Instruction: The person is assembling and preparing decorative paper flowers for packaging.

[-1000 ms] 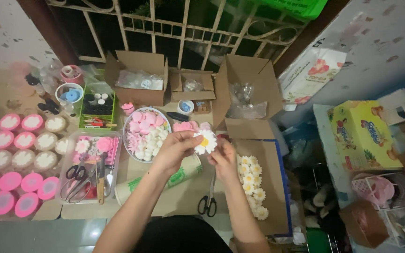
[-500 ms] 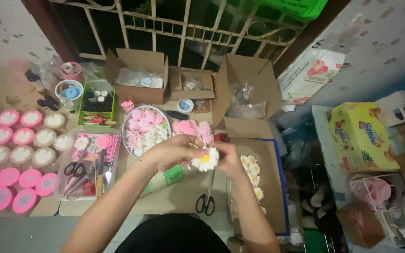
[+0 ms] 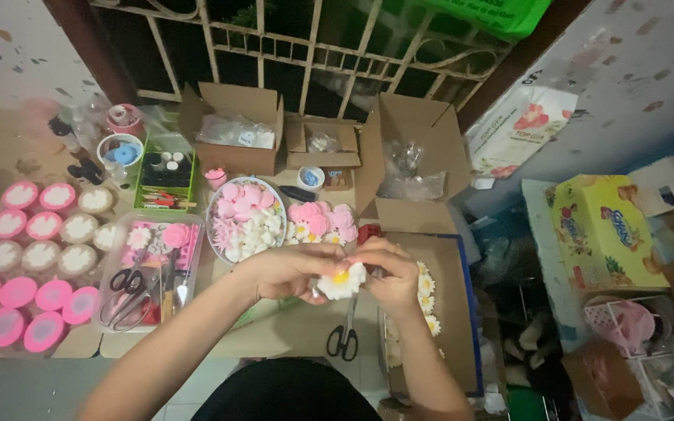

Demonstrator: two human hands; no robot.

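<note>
white flower point(image 3: 342, 282) with a yellow centre; pink and white flowers fill the bowl point(image 3: 214, 226); black-handled scissors point(image 3: 345, 339); yellow box point(image 3: 604, 231); pink and white round lids point(image 3: 33, 257).

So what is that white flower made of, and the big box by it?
The white flower, held between left hand and right hand, looks soft and matte, maybe foam or clay; hard to tell. The box looks like plain brown cardboard, with folded flaps.

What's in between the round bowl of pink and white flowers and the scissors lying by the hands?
In the head view, the left hand lies between the bowl and scissors.
</note>
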